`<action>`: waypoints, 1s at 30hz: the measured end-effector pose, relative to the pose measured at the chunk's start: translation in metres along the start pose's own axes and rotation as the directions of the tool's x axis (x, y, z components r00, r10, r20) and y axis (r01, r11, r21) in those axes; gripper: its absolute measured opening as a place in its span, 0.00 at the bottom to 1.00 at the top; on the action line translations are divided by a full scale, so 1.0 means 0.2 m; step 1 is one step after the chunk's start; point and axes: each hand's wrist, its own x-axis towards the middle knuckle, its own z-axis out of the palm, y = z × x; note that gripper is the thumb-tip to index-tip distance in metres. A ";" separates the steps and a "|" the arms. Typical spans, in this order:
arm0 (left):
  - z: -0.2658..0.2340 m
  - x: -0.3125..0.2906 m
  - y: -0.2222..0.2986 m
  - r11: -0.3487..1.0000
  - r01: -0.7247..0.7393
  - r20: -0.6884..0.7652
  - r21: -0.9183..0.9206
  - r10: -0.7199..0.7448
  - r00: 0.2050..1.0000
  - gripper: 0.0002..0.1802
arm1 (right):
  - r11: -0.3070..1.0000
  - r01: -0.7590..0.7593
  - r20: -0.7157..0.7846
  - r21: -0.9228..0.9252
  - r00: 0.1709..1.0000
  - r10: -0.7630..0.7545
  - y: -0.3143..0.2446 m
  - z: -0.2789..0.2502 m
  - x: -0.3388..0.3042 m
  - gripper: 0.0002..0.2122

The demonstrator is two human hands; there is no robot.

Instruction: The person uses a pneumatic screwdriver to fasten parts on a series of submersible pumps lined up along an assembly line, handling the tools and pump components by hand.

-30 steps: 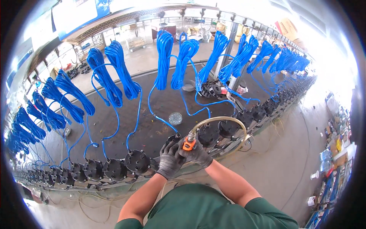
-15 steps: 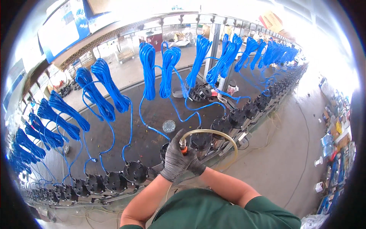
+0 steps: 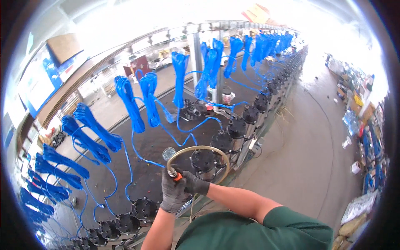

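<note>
1. Pose: my left grip [image 3: 172, 192] is upright, its forearm rising from 6 o'clock; my right grip [image 3: 194, 183] comes in from 4 o'clock, elbow bent, and meets it.
2. State: right grip closed around the orange tool [image 3: 178, 176]. Left grip pressed up against it; its fingers are partly hidden, so I cannot tell how far they wrap.
3. Position: the orange tool sits between my grips, its metal fitting [image 3: 172, 172] toward 11 o'clock.
4. Hose [image 3: 200, 147]: yellowish, semi-translucent, smooth; it loops from the fitting over 1 o'clock and round to 3.
5. Nearest black housing [image 3: 203, 160]: round, ribbed, at 2 o'clock; another [image 3: 144, 208] at 8 o'clock, same row.
6. Blue cable coils [image 3: 130, 104]: glossy, bundled lengthwise, hanging from 9 to 1 o'clock.
7. Worktop [image 3: 146, 180]: dark, matt, scuffed. Round clear dish [image 3: 168, 154] at 11 o'clock.
8. Gloves: grey knit, darker over the fingers.
</note>
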 end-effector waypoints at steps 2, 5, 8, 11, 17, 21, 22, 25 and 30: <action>-0.01 0.00 -0.01 0.997 0.032 -0.023 -0.074 -0.034 0.999 0.30 | 0.803 -0.306 0.313 0.512 0.937 0.157 0.02 -0.06 0.05 0.20; 0.01 0.00 -0.02 0.993 0.001 -0.021 -0.117 -0.003 1.000 0.29 | 0.821 -0.296 0.318 0.489 0.936 0.148 0.07 -0.12 0.04 0.18; 0.01 0.01 -0.03 0.994 0.002 -0.002 -0.111 -0.003 1.000 0.31 | 0.809 -0.294 0.215 0.509 0.954 0.211 0.11 -0.14 0.07 0.17; 0.03 0.01 -0.04 0.996 0.032 -0.013 -0.089 -0.033 0.999 0.30 | 0.995 -0.097 0.091 0.017 0.991 0.095 0.17 -0.21 0.07 0.28; -0.03 0.00 -0.03 0.999 -0.022 0.006 0.048 0.021 1.000 0.31 | 0.980 0.074 0.091 -0.184 0.994 -0.059 -0.07 0.07 -0.05 0.45; -0.05 0.02 0.06 0.996 0.087 0.121 0.028 -0.089 0.989 0.31 | 0.937 0.211 0.201 -0.277 0.967 -0.158 -0.14 0.08 -0.05 0.33; -0.07 0.02 0.07 0.991 0.116 0.153 0.073 -0.126 0.980 0.30 | 0.938 0.240 0.277 -0.251 0.946 -0.168 -0.15 0.09 -0.05 0.22; -0.05 0.02 0.05 0.981 0.083 0.087 0.174 -0.100 0.991 0.28 | 0.810 -0.385 0.445 0.442 0.878 0.175 -0.07 -0.03 0.05 0.21; -0.04 0.00 -0.05 0.991 0.038 -0.077 0.128 -0.029 0.997 0.29 | 0.961 -0.192 0.188 0.201 0.970 0.154 -0.07 0.03 0.02 0.14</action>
